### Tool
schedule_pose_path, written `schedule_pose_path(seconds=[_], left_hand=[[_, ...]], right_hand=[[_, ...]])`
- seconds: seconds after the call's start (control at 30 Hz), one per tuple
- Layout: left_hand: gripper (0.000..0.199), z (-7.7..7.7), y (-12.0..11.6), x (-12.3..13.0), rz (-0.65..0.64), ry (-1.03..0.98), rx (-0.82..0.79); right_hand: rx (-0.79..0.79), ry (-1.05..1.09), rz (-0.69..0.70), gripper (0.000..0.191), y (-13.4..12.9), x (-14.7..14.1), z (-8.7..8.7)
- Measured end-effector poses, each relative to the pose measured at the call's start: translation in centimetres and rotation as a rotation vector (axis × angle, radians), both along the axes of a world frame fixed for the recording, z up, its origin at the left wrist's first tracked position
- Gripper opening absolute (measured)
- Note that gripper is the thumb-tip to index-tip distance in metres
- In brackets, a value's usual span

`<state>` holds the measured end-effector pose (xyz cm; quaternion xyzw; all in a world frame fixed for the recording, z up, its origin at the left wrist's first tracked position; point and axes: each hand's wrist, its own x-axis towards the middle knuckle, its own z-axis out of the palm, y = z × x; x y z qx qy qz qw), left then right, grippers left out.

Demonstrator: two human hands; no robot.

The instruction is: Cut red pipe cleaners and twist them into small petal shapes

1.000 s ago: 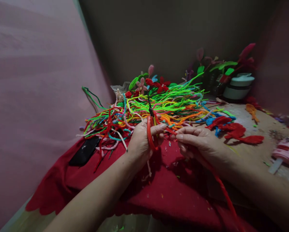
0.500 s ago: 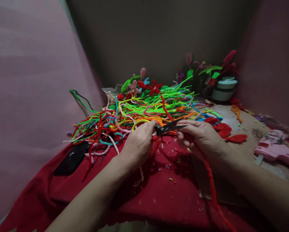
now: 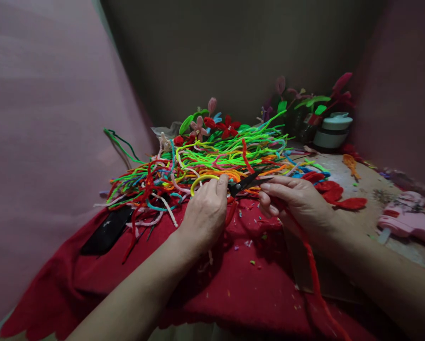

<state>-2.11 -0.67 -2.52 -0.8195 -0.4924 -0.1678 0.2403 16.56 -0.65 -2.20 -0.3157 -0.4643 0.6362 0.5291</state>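
Note:
My left hand (image 3: 206, 208) is closed round the scissors (image 3: 238, 187), whose yellow handle loop shows above the knuckles. The dark blades point right, a little apart, with their tips at the fingers of my right hand (image 3: 294, 196). That hand pinches a red pipe cleaner (image 3: 314, 270). Its long end hangs down past my right wrist to the bottom edge, while a short red end stands up beyond the blades. Behind both hands spreads a tangled heap of coloured pipe cleaners (image 3: 216, 154), mostly bright green, with orange, red, pink and white.
A black phone (image 3: 108, 232) lies at the left on the red cloth (image 3: 241, 293), which carries small fuzz scraps. On the right are red petal shapes (image 3: 336, 194), a pink glue gun (image 3: 407, 220) and a lidded jar (image 3: 333, 132). Pipe-cleaner flowers (image 3: 228, 127) stand behind the heap.
The scissor blades have drawn closer together around the red pipe cleaner. Both hands stay almost in place, and the whole view has shifted slightly.

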Motion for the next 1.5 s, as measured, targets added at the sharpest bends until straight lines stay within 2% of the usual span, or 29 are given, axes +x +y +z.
schedule_pose_path(seconds=[0.37,0.57,0.8,0.9,1.03,1.13,1.27,1.5], left_hand=[[0.032,0.5,-1.1,1.1,0.154,0.043,-0.09],[0.035,0.6,-1.4,1.3,0.174,0.093,-0.085],[0.038,0.6,-1.6,1.4,0.172,0.128,-0.144],[0.031,0.7,-1.5,1.1,0.159,0.099,-0.21],[0.024,0.9,-0.8,0.2,0.235,-0.048,-0.263],[0.033,0.8,-0.3,-0.3,0.176,-0.144,-0.178],[0.047,0.1,-0.3,-0.1,0.067,-0.085,-0.146],[0.047,0.1,-0.9,0.6,0.123,0.045,-0.261]], right_hand=[[0.014,-0.057,-0.067,0.01,-0.3,-0.2,0.1],[0.004,-0.06,-0.08,0.014,-0.4,-0.3,0.1],[0.005,-0.006,-0.084,0.006,-0.2,-0.3,-0.2],[-0.013,0.027,-0.088,0.003,-0.1,-0.4,-0.3],[-0.032,0.078,-0.096,0.011,0.0,-0.5,-0.3],[-0.033,0.098,-0.073,0.01,0.0,-0.4,-0.2],[-0.03,0.103,-0.087,0.011,0.0,-0.3,-0.3],[-0.022,0.078,-0.111,0.007,0.1,-0.4,-0.4]])
